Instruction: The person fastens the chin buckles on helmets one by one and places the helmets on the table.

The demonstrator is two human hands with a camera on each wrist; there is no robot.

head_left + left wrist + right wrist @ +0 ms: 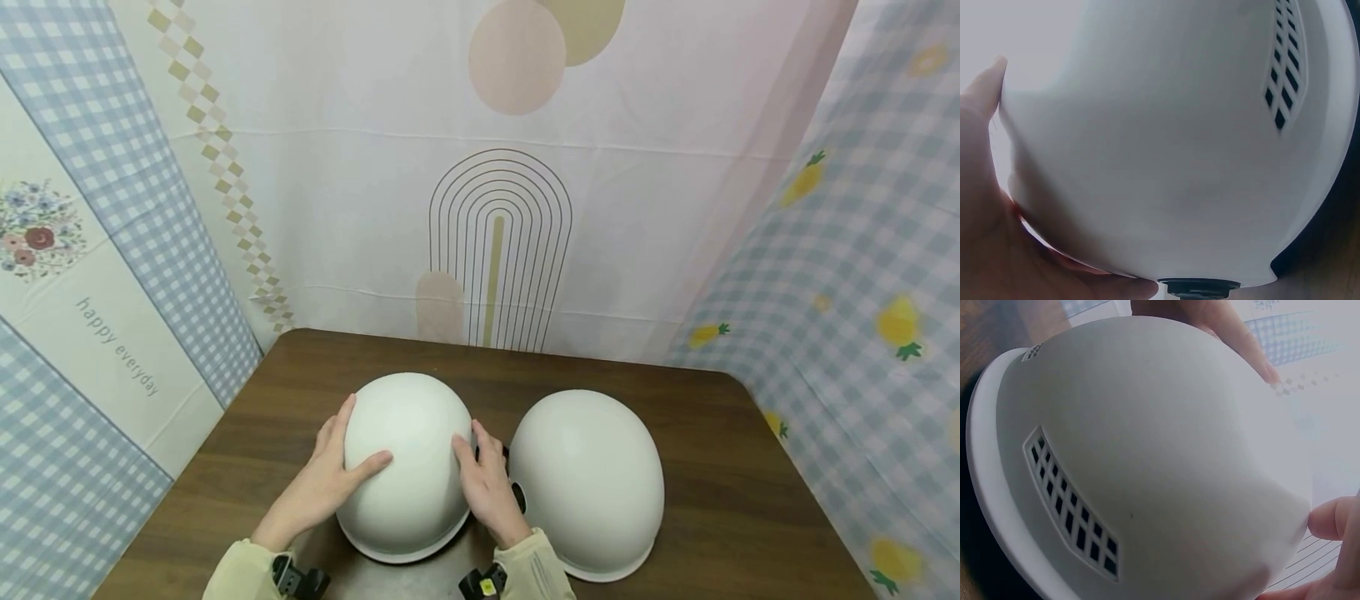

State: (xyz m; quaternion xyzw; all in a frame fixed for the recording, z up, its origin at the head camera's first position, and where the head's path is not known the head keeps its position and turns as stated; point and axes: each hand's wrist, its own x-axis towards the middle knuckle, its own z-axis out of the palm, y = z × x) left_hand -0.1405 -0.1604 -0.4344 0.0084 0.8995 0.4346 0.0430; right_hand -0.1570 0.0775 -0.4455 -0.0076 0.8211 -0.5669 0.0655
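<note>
A smooth white helmet (408, 467) is held dome up at the near side of the table, between both hands. My left hand (318, 487) grips its left side, thumb across the dome and fingers spread along the edge. On the opposite side my right hand (491, 492) holds it, thumb on the shell and fingers partly hidden round the side. Rows of dark vent slots (1072, 506) cut through the shell above the rim in the right wrist view. A dark round fitting (1200, 287) shows low on the helmet in the left wrist view, near my fingertip.
A second white helmet (588, 483) sits dome up just right of my right hand, with a black round fitting on its side. The brown wooden table (750, 500) reaches back to a patterned curtain (360, 208). Checked cloths hang at both sides.
</note>
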